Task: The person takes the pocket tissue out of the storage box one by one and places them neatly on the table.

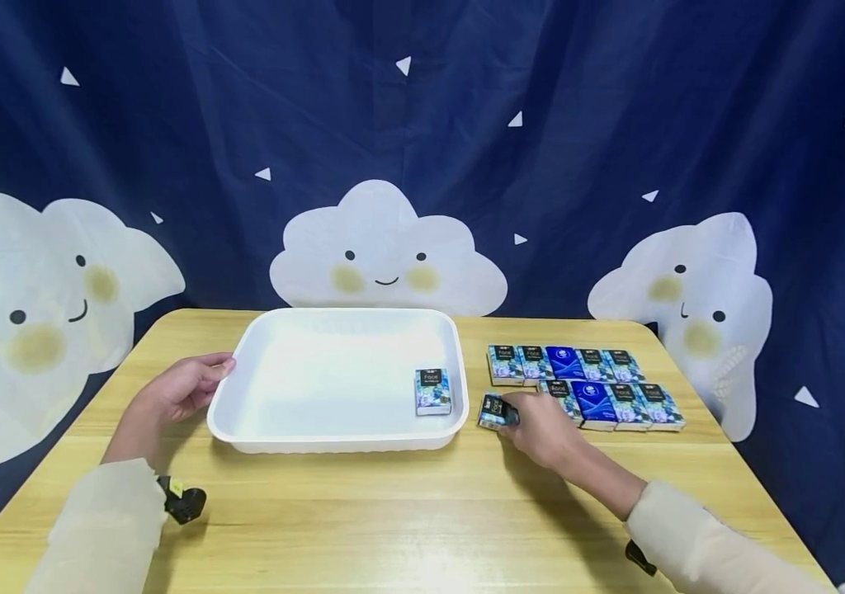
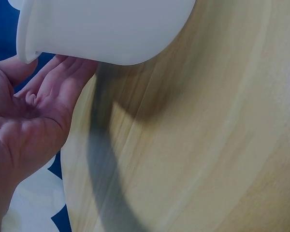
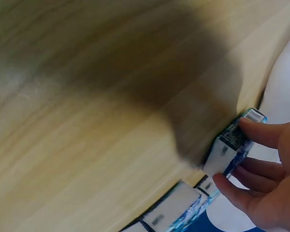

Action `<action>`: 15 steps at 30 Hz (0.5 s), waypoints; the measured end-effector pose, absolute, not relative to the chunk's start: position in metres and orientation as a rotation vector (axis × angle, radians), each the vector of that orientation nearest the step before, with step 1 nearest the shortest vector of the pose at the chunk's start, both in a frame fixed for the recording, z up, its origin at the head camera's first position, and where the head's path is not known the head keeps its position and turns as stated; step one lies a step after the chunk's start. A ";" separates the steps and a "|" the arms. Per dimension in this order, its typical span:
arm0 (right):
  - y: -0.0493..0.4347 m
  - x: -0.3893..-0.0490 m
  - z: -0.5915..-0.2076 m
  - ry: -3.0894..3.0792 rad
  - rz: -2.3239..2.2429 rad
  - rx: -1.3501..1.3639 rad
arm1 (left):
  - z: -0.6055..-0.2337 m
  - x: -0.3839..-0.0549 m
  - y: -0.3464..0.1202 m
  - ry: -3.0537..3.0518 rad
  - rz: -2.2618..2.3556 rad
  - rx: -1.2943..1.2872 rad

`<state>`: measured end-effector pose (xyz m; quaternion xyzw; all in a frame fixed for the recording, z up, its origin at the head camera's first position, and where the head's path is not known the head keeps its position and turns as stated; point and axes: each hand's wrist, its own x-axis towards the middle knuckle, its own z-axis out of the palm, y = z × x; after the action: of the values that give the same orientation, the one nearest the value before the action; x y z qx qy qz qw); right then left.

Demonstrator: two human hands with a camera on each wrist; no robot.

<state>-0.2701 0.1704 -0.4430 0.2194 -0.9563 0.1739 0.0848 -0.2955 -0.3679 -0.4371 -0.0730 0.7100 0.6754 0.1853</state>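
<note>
A white plastic tray [image 1: 318,445] lies on the table, with one pocket tissue pack [image 1: 433,392] inside near its right wall. My left hand [image 1: 188,388] holds the tray's left side, thumb at the rim and fingers beneath it; the left wrist view shows the palm [image 2: 34,125] turned up under the wall. Between the thumb and fingers of my right hand [image 1: 545,429] is another tissue pack [image 1: 495,411], tilted, just right of the tray. Its barcode end and pale side face the right wrist camera, where the held pack [image 3: 232,142] appears close over the table.
Two rows of tissue packs stand right of the tray: a back row [image 1: 534,363] and a front row [image 1: 630,406], mostly floral with a plain blue pack [image 1: 594,404] in each. Behind the wooden table [image 1: 363,520] hangs a dark blue curtain [image 1: 393,124] with clouds.
</note>
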 end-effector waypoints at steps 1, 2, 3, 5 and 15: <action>0.171 -0.270 -0.444 -2.843 0.510 0.655 | -0.437 -0.296 -0.368 1.997 1.907 -0.207; 0.171 -0.270 -0.445 -2.834 0.505 0.658 | -0.438 -0.296 -0.368 1.995 1.909 -0.206; 0.171 -0.270 -0.446 -2.830 0.494 0.658 | -0.438 -0.296 -0.368 1.994 1.910 -0.205; 0.171 -0.271 -0.446 -2.828 0.476 0.663 | -0.438 -0.296 -0.368 1.991 1.913 -0.206; 0.167 -0.275 -0.434 -2.843 0.461 0.655 | -0.439 -0.296 -0.369 1.988 1.919 -0.204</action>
<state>-0.2747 0.1670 -0.4342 0.2206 -0.9583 0.1553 0.0940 -0.2963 -0.3693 -0.4386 -0.0722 0.7052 0.6807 0.1846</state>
